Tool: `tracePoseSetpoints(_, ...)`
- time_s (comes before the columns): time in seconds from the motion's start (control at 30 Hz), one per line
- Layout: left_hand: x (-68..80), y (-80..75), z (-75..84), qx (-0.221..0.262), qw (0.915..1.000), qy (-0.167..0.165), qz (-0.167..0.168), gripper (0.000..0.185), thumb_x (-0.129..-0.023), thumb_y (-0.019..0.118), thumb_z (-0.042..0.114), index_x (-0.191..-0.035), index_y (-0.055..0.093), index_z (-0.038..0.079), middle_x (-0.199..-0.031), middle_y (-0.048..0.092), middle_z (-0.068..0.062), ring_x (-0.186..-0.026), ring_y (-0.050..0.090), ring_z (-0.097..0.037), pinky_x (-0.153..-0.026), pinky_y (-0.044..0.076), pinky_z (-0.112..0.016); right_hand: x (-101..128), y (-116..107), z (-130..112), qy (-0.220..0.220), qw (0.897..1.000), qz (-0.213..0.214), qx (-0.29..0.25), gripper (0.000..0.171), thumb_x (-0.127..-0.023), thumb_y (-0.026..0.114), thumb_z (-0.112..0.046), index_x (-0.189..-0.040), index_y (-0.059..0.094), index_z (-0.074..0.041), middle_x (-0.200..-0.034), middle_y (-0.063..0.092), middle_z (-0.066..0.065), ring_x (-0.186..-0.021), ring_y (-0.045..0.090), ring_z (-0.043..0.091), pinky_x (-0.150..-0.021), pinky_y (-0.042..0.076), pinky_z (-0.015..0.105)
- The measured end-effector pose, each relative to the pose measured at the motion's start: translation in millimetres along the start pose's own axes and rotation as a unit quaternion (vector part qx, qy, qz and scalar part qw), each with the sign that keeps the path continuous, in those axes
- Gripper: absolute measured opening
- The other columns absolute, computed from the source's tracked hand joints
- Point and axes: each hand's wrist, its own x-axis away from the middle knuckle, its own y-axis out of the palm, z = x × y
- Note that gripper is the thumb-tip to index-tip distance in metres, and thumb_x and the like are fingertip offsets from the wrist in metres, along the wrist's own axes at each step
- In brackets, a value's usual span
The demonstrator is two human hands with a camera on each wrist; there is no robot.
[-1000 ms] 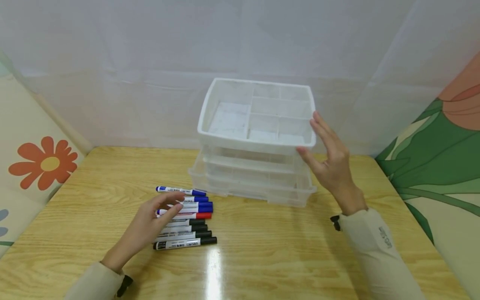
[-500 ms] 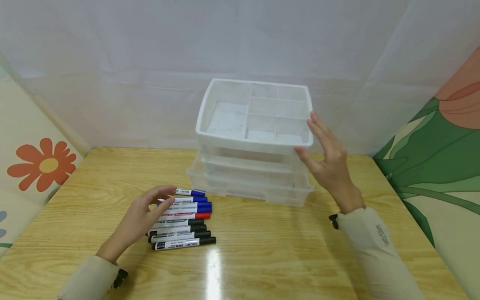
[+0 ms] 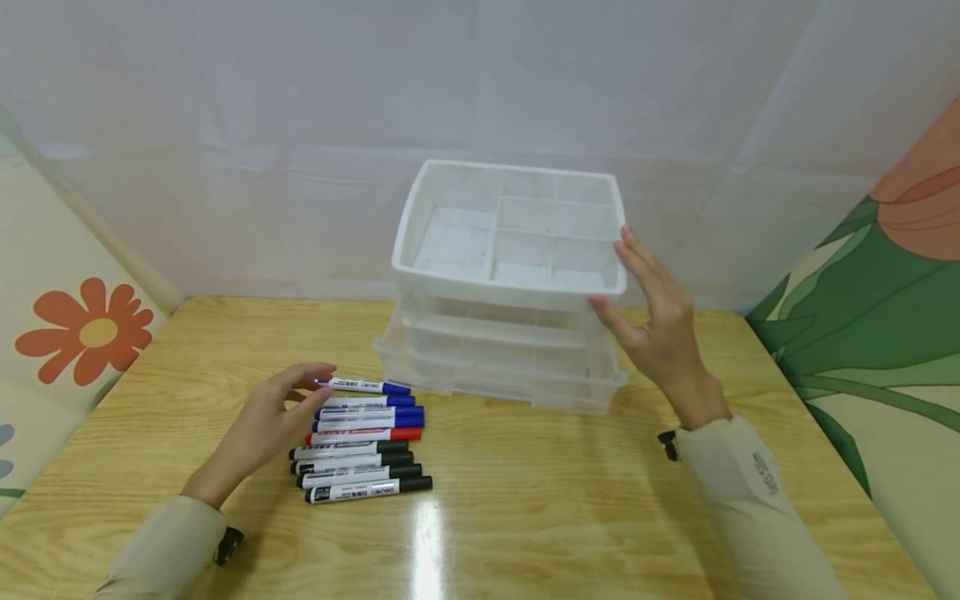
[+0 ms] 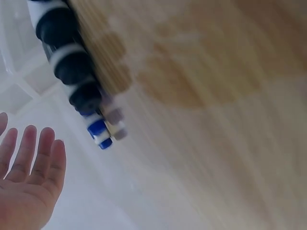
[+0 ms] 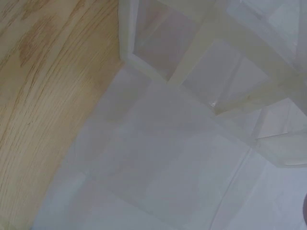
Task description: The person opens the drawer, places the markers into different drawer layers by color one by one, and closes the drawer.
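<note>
My left hand (image 3: 294, 392) lies relaxed on the table at the left ends of a row of several markers (image 3: 363, 437). Its fingertips are by the end of the farthest blue marker (image 3: 367, 386), and nothing is gripped. Blue markers lie at the back, one red marker (image 3: 367, 435) in the middle, black markers (image 3: 360, 476) in front. My right hand (image 3: 643, 302) is held flat with straight fingers beside the right wall of the top tray (image 3: 504, 293) of a translucent stack. The marker ends (image 4: 72, 76) show close up in the left wrist view.
The stacked trays (image 3: 498, 371) stand at the back centre of a wooden table (image 3: 525, 517); the top one has several empty compartments. A white curtain hangs behind and patterned panels flank both sides. The right wrist view shows tray walls (image 5: 201, 62) and wood (image 5: 43, 72).
My left hand has slid back to the left, off the tops of the markers to their left ends. The right hand has stayed by the top tray.
</note>
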Motion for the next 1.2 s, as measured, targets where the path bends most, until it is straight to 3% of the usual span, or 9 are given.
tracePoseSetpoints(0.23, -6.7, -5.5, -8.3, 0.003, 0.9999, -0.005, -0.011, 0.034, -0.098, 0.062, 0.010, -0.130, 0.060, 0.000, -0.123, 0.067, -0.020, -0.102, 0.065, -0.031, -0.080, 0.054, -0.023, 0, 0, 0, 0.002, 1.000, 0.004, -0.002, 0.070, -0.095, 0.062, -0.051, -0.132, 0.056, 0.008, -0.146, 0.050, 0.021, -0.136, 0.050, 0.035, -0.116, 0.039, 0.036)
tracePoseSetpoints(0.43, -15.4, -8.1, -16.9, 0.004, 0.9987, -0.033, -0.037, 0.037, -0.099, 0.062, 0.016, -0.133, 0.058, 0.001, -0.127, 0.064, -0.023, -0.107, 0.064, -0.036, -0.086, 0.056, -0.047, 1, 1, 0, 0.002, 1.000, 0.006, -0.002, 0.069, -0.095, 0.062, -0.051, -0.132, 0.056, 0.008, -0.146, 0.050, 0.021, -0.136, 0.050, 0.035, -0.116, 0.039, 0.035)
tracePoseSetpoints(0.53, -19.2, -9.6, -20.7, 0.008, 0.9975, -0.048, -0.052, 0.039, -0.099, 0.061, 0.018, -0.135, 0.056, 0.001, -0.129, 0.062, -0.024, -0.110, 0.063, -0.037, -0.088, 0.055, -0.053, 1, 1, 0, 0.001, 1.000, 0.005, 0.000, 0.070, -0.095, 0.061, -0.051, -0.132, 0.056, 0.007, -0.146, 0.050, 0.021, -0.135, 0.050, 0.036, -0.116, 0.040, 0.035)
tracePoseSetpoints(0.97, -27.6, -14.2, -31.2, 0.010, 0.9915, -0.079, -0.103, 0.046, -0.101, 0.059, 0.026, -0.139, 0.052, 0.001, -0.134, 0.058, -0.025, -0.114, 0.059, -0.039, -0.089, 0.055, -0.053, 1, 1, -2, 0.004, 1.000, 0.005, 0.000, 0.070, -0.095, 0.061, -0.051, -0.133, 0.056, 0.008, -0.146, 0.050, 0.021, -0.135, 0.050, 0.037, -0.116, 0.040, 0.035)
tracePoseSetpoints(1.2, -30.5, -14.4, -34.5, -0.010, 0.9899, -0.079, -0.118, 0.042, -0.099, 0.063, 0.019, -0.135, 0.057, 0.001, -0.132, 0.061, -0.023, -0.112, 0.061, -0.039, -0.087, 0.056, -0.051, 0, 2, -3, 0.001, 1.000, 0.006, -0.003, 0.069, -0.095, 0.061, -0.050, -0.133, 0.055, 0.008, -0.146, 0.050, 0.021, -0.135, 0.050, 0.037, -0.115, 0.040, 0.035)
